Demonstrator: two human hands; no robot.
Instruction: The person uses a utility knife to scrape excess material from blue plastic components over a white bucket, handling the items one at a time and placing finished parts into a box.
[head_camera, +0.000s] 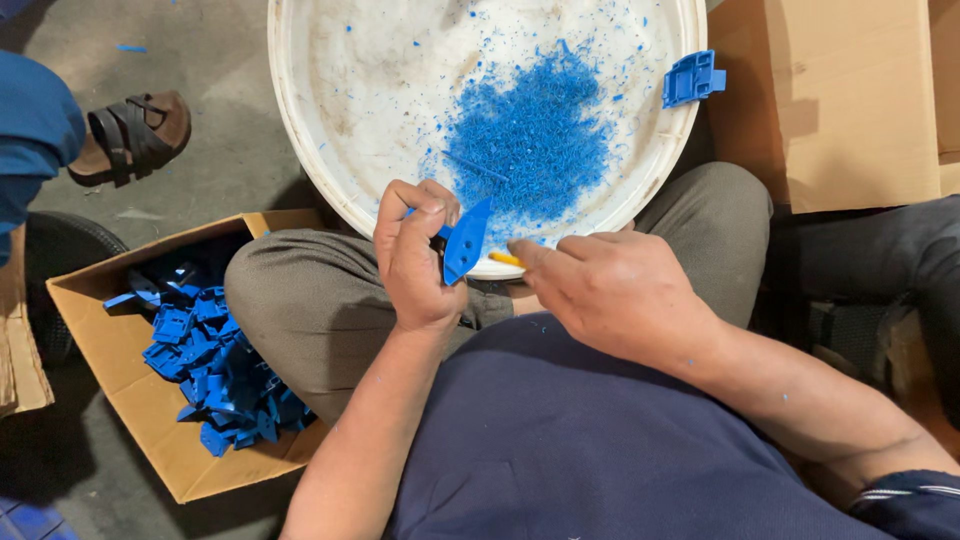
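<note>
Hidden: yellow-handled tool (507, 260) mostly covered by right hand (610, 290), tip not discernible; white round plastic basin (300, 130) cut off at top | Left hand (415, 262): clenched on flat blue plastic part (466, 240), held over basin's near rim | Right hand: curled around tool, just beside part | Blue shavings (530, 135) piled in basin.

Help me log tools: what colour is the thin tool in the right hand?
Yellow tool, seen in the head view, held by the right hand.
</note>
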